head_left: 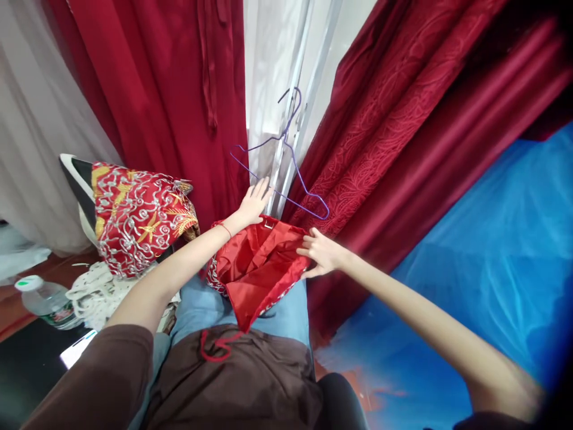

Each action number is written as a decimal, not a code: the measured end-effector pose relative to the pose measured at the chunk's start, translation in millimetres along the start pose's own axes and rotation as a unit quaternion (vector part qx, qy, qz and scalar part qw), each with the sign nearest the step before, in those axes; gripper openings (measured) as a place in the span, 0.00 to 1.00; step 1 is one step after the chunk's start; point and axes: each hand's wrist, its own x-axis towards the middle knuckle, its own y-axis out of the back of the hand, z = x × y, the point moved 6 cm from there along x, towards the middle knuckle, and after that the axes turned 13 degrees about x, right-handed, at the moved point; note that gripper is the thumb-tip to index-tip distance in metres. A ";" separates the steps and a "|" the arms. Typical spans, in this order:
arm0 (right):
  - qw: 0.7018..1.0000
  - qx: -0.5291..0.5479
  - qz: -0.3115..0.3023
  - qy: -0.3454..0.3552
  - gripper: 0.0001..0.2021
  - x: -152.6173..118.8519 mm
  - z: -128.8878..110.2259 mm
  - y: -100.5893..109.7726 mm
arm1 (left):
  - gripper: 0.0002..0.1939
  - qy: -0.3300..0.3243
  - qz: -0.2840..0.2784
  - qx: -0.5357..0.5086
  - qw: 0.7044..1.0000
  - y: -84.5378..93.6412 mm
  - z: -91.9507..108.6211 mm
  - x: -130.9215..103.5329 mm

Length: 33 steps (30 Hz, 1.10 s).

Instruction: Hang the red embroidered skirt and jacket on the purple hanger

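A red garment (268, 257) lies across my lap, its shiny red lining turned up and silver-patterned cloth showing along its edges. My right hand (326, 253) has its fingers closed on the garment's right edge. Above the far edge, my left hand (254, 203) reaches forward with fingers stretched out. Its fingertips are at the lower bar of a purple wire hanger (299, 173); whether they touch it I cannot tell. The hanger is in front of a white metal post, hook upward. A red cord (219, 347) trails onto my dark apron-like clothing.
To the left, a red cloth with silver and gold embroidery (138, 215) drapes over a black-and-white object. Near it are white knitted fabric (101, 292), a water bottle (47, 301) and a phone (77, 349). Dark red garments (376, 149) hang ahead; blue tulle (447, 286) spreads right.
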 end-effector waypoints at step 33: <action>0.841 0.234 0.434 -0.222 0.26 -9.4 94.1 159.8 | 0.27 0.045 0.134 -0.180 0.973 30.7 19.7 -51.0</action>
